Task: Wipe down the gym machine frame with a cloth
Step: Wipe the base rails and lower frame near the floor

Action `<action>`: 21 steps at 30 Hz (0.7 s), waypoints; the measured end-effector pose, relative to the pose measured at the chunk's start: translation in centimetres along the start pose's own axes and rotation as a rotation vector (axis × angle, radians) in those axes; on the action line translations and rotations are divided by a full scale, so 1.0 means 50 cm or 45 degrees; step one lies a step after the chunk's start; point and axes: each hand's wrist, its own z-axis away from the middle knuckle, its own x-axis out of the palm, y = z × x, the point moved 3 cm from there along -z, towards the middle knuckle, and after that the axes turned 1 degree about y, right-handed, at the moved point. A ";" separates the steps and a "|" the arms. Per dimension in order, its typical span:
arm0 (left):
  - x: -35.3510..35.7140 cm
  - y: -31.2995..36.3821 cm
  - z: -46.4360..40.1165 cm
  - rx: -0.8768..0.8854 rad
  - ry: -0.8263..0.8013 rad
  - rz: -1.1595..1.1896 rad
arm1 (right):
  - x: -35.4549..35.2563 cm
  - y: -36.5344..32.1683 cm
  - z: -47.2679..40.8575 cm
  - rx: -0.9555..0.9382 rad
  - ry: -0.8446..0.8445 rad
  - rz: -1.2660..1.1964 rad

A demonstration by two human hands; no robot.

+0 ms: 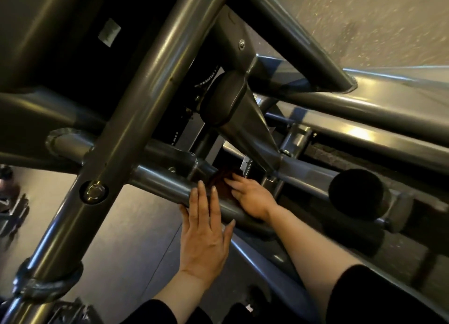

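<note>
Right hand (250,197) on dark crumpled cloth (222,180); round steel tube (160,182)

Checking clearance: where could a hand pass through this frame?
Open gap left of the left hand, between the thick diagonal tube and the cross tube. Crowded where the right hand presses the cloth under the tube junction.

Most of the dark red cloth (222,181) sits buried under the right hand (252,197); frame tubes (167,187) run off every edge; left-edge clutter (12,202) is blurry, maybe shoes.
</note>
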 end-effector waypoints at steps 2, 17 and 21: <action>-0.004 0.006 -0.003 0.011 -0.038 0.016 | 0.003 0.018 0.050 0.091 0.123 0.109; 0.035 0.170 0.092 0.684 -0.674 -0.126 | 0.086 0.146 0.472 1.043 0.897 0.548; 0.027 0.172 0.111 0.651 -0.727 0.189 | 0.113 0.168 0.545 1.285 1.140 0.468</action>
